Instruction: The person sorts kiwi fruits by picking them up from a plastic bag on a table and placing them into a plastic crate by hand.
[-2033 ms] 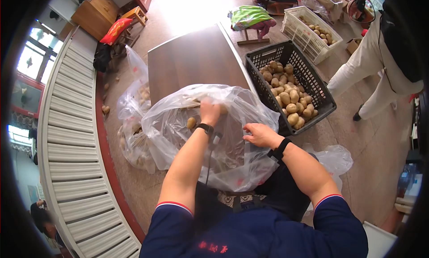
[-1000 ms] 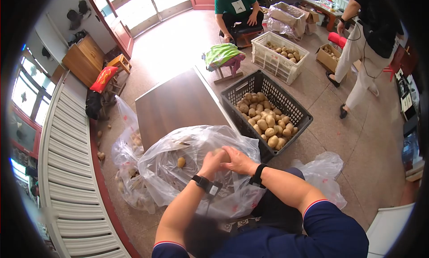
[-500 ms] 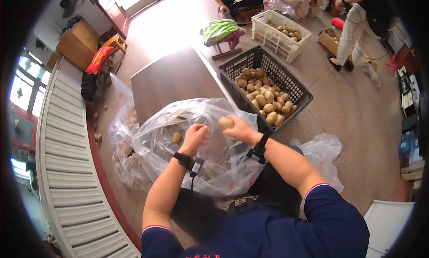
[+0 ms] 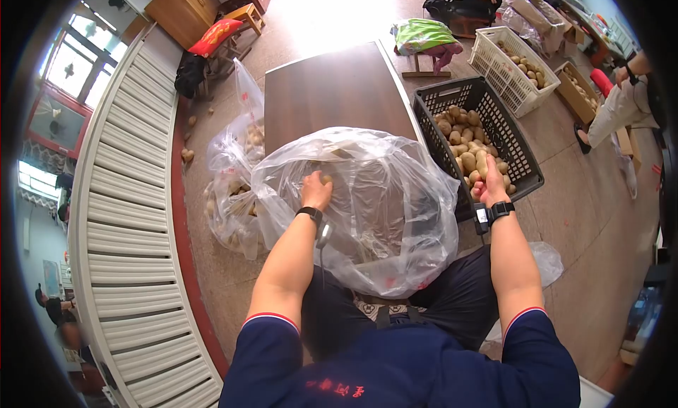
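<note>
My left hand point(image 4: 316, 191) is inside the mouth of a clear plastic bag point(image 4: 417, 196) spread over the front of a low brown table point(image 4: 332, 90). Its fingers are curled round a potato point(image 4: 325, 179), which shows just past the fingertips. My right hand point(image 4: 496, 187) reaches over the near part of a black plastic crate point(image 4: 526, 175) with many potatoes point(image 4: 459, 133) in it. The fingers there are stretched out against the potatoes, and the hand looks open, though its palm is partly hidden.
Left of the table stands another clear bag point(image 4: 236, 214) with potatoes in it. A white crate point(image 4: 519, 97) and a cardboard box point(image 4: 573, 101), both with potatoes, are beyond the black crate. A stool with a green cover point(image 4: 424, 35) stands behind. Another person's leg point(image 4: 618, 115) shows at right.
My right hand has moved from above the bag, where it held a potato, to the black crate. My left hand has closed on a potato in the bag. The view has shifted.
</note>
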Available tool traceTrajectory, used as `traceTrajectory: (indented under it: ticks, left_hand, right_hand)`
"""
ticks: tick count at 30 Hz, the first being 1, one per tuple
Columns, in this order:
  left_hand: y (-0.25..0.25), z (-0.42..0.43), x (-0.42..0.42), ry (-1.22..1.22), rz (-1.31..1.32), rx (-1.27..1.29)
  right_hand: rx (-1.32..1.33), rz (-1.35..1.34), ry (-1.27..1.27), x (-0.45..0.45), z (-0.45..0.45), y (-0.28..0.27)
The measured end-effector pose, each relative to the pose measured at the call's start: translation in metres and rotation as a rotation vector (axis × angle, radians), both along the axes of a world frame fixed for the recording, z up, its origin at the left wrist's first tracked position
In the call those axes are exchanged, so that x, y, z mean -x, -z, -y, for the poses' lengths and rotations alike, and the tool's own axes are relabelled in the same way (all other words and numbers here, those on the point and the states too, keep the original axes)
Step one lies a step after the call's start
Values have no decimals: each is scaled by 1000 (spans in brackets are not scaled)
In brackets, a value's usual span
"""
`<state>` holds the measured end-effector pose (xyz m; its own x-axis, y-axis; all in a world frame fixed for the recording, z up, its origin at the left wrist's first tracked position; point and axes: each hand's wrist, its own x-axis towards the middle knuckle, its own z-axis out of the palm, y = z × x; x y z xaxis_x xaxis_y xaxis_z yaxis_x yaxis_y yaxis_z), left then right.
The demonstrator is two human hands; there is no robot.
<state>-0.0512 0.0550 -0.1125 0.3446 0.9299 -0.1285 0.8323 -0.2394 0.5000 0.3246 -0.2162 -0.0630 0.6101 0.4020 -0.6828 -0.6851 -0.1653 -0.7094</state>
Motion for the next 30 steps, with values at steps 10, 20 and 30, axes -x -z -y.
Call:
traceTrajectory:
  ticks: [10,20,30]
  left_hand:
    - [1,6,-13,116,-184,118]
    - [-32,34,-52,-8,382,665]
    - [-61,99,-96,259,730,1130]
  right_hand:
    - [73,-150,5,-17,6,43]
    - [-5,794,-308,53,-41,8]
    - [-127,1225,-1007,151,-37,-34]
